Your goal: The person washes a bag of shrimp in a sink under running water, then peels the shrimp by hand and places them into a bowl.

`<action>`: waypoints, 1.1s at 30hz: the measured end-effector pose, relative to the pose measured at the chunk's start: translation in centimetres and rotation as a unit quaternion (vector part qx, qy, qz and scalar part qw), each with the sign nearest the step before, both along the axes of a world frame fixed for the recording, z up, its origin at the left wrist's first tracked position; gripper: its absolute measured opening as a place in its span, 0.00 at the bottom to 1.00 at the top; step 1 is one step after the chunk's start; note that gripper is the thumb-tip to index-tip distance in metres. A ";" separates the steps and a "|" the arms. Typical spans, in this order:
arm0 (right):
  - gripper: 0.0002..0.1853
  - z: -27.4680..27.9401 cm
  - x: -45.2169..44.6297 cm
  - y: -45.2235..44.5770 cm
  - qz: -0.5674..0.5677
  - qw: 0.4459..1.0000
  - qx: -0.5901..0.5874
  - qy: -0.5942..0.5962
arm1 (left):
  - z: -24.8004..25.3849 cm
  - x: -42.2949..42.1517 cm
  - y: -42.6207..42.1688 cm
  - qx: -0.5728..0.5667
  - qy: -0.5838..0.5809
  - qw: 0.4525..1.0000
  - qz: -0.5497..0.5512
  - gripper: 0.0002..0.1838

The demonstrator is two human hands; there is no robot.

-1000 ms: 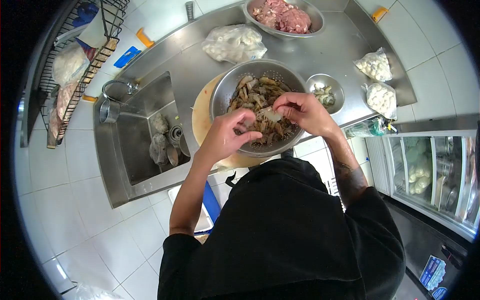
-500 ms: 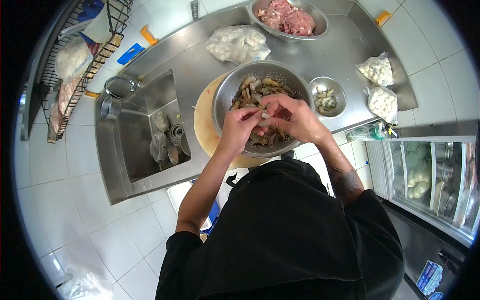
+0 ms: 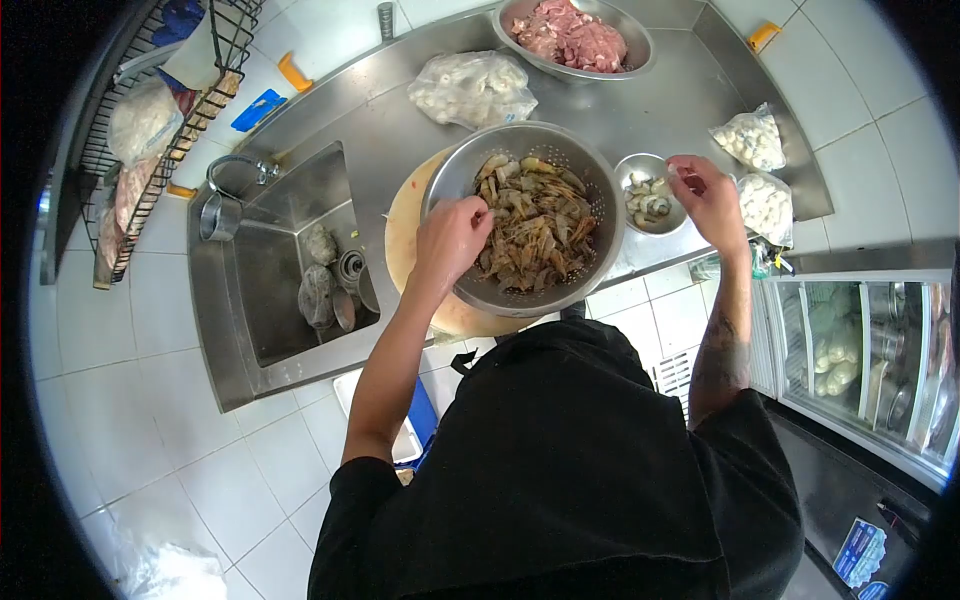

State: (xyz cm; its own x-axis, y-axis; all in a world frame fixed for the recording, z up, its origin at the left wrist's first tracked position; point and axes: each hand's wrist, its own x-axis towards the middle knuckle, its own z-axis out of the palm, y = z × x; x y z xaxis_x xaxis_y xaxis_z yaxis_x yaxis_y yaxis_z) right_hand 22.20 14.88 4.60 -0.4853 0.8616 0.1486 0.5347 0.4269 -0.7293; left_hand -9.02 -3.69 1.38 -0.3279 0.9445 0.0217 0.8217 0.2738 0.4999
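A steel colander (image 3: pixel 605 235) full of unpeeled shrimp (image 3: pixel 535 225) rests on a round board (image 3: pixel 402 225). Over the colander's left side is my left hand (image 3: pixel 453 238), its fingers curled closed; what they hold, if anything, is hidden. My right hand (image 3: pixel 708 200) hovers at the right edge of a small steel bowl (image 3: pixel 651 222), which holds several peeled shrimp (image 3: pixel 648 198). Its fingers are bent with the tips over the rim, and whether anything is between them is too small to tell.
Behind the colander lie a bag of white pieces (image 3: pixel 472 90) and a bowl of raw meat (image 3: pixel 570 38). Two more bags (image 3: pixel 750 138) sit at the right. A sink (image 3: pixel 300 270) with a faucet (image 3: pixel 240 168) is at the left, and a glass-door fridge (image 3: pixel 860 350) at the right.
My hands, together over the colander half a second ago, have parted. The right one has moved right to the small bowl, the left one slightly left.
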 end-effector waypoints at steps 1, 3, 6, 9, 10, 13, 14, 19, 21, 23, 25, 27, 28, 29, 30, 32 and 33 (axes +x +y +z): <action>0.14 -0.8 0.2 0.6 -0.019 0.995 0.068 -0.066 | -0.1 0.2 0.7 -0.006 0.014 1.000 -0.002 0.04; 0.15 -2.0 0.4 0.7 -0.042 0.986 0.118 -0.107 | -0.4 0.3 2.0 -0.016 0.045 0.999 -0.007 0.04; 0.16 -2.6 0.5 0.1 -0.047 0.995 0.072 -0.041 | -1.0 0.0 3.1 0.001 0.054 0.994 -0.091 0.05; 0.15 -2.3 0.0 -1.2 -0.040 0.999 0.038 0.000 | -1.7 -0.5 3.5 -0.074 0.102 0.982 -0.140 0.06; 0.15 -2.3 -0.1 -1.5 -0.037 0.999 0.032 0.008 | -2.1 -0.5 3.5 -0.062 0.100 0.983 -0.138 0.06; 0.14 -1.5 -0.8 -2.4 -0.016 1.000 0.012 0.018 | -3.3 -0.7 3.4 -0.051 0.109 0.983 -0.141 0.09; 0.14 -0.9 -1.2 -2.8 -0.008 1.000 0.004 0.016 | -3.5 -0.9 3.5 -0.064 0.120 0.980 -0.147 0.09; 0.13 1.4 -3.7 -5.2 0.066 0.997 -0.007 0.030 | -1.1 -1.2 2.3 -0.035 0.013 0.990 -0.138 0.13; 0.13 2.6 -4.9 -6.3 0.113 0.992 -0.025 0.045 | -0.4 -1.9 1.5 -0.001 -0.125 0.985 -0.117 0.15; 0.14 3.0 -6.6 -7.4 0.160 0.986 -0.012 0.038 | 1.6 -1.9 0.7 -0.019 -0.160 0.983 -0.087 0.17; 0.14 1.9 -8.6 -8.2 0.203 0.977 0.037 0.061 | 3.3 -1.5 0.1 -0.017 -0.207 0.976 -0.065 0.18; 0.14 1.0 -10.9 -9.0 0.226 0.965 0.090 0.101 | 4.4 -0.9 -0.5 0.002 -0.264 0.963 -0.051 0.19; 0.15 0.7 -11.7 -9.3 0.238 0.957 0.116 0.122 | 4.4 -0.8 -0.8 0.024 -0.283 0.957 -0.054 0.18; 0.14 0.5 -12.3 -9.2 0.258 0.953 0.103 0.119 | 4.5 -0.7 -1.0 0.045 -0.302 0.951 -0.057 0.18; 0.14 0.3 -12.8 -9.0 0.278 0.949 0.091 0.115 | 4.5 -0.7 -1.2 0.065 -0.320 0.943 -0.060 0.17; 0.14 0.4 -13.3 -8.8 0.299 0.945 0.076 0.110 | 4.6 -1.1 -1.6 0.070 -0.353 0.931 -0.063 0.17; 0.13 0.6 -13.4 -8.7 0.301 0.944 0.075 0.109 | 4.6 -1.2 -1.8 0.073 -0.369 0.924 -0.064 0.17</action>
State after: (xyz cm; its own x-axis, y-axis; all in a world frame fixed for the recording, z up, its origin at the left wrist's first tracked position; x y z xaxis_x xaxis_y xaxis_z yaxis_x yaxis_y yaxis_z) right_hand 8.81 6.19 5.23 -0.8247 0.4000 0.3999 0.0057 0.7129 -0.7013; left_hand -10.22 -5.45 5.95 -0.1893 0.9813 -0.0336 0.2625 0.0836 0.9613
